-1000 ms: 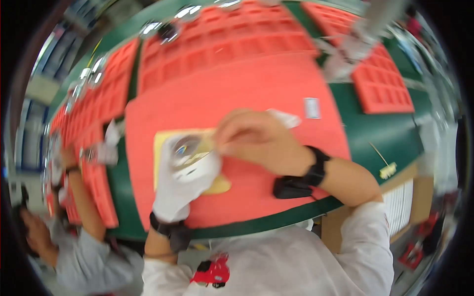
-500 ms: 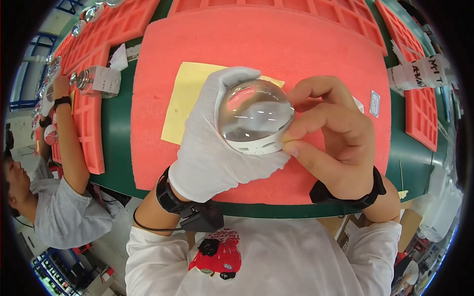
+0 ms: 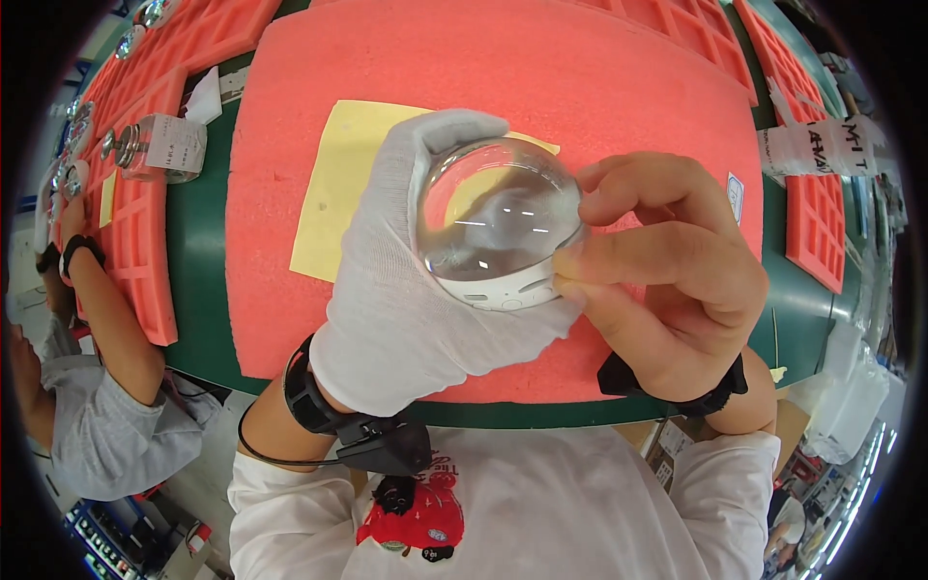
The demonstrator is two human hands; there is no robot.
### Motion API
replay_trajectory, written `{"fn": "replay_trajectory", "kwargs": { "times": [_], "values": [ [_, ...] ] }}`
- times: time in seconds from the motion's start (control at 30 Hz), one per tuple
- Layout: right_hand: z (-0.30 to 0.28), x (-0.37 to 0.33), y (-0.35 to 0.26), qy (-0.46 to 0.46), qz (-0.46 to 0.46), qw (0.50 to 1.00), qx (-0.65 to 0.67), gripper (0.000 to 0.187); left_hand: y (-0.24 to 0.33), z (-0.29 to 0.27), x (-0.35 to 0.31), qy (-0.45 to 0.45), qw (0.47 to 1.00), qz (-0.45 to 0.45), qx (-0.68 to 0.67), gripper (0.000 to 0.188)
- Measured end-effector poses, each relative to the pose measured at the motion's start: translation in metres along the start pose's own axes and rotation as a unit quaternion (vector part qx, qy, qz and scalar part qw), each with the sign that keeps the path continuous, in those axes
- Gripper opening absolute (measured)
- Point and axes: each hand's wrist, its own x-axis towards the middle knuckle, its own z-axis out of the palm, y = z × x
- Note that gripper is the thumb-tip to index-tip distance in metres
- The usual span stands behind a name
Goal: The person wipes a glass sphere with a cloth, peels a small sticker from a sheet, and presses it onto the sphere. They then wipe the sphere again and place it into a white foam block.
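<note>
A clear, glossy dome point(image 3: 498, 217) on a white ring-shaped base point(image 3: 503, 293) is held up in front of me. The base has slots and small round marks along its side. My left hand point(image 3: 391, 290), in a white glove, is wrapped round the dome's left side and under the base. At the base's right edge, the thumb and forefinger of my bare right hand point(image 3: 677, 271) are pinched together. Whatever lies between those fingertips is hidden. The right hand's other fingers are curled close to the dome's right side.
Below my hands lie a yellow sheet point(image 3: 324, 208) and a pink foam mat point(image 3: 280, 319) on a green table point(image 3: 198, 280). A labelled clear bottle point(image 3: 174, 147) stands left, a plastic-wrapped roll point(image 3: 822, 148) right. Pink foam trays point(image 3: 135, 261) flank the mat. A co-worker's arm point(image 3: 116, 319) reaches in at left.
The view has shifted slightly, so the mat and bottle sit further left. The dome is tilted a little differently; the right fingers stay pinched at the base's edge.
</note>
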Motion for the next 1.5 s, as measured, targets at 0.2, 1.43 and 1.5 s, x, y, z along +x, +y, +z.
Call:
{"fn": "replay_trajectory", "kwargs": {
  "times": [0.2,1.43,1.5],
  "values": [
    [-0.004,0.003,-0.008,-0.025,-0.003,0.998,-0.054,0.023,0.000,-0.003,0.000,-0.011,1.000,0.014,-0.003,0.087],
    [-0.006,0.022,-0.004,-0.071,-0.124,0.990,0.014,0.054,0.005,0.001,-0.002,0.017,0.997,0.032,0.068,0.073],
    [-0.006,0.021,-0.005,-0.074,-0.125,0.989,-0.022,0.055,0.006,0.000,-0.004,0.015,0.996,0.039,0.073,0.074]
  ]
}}
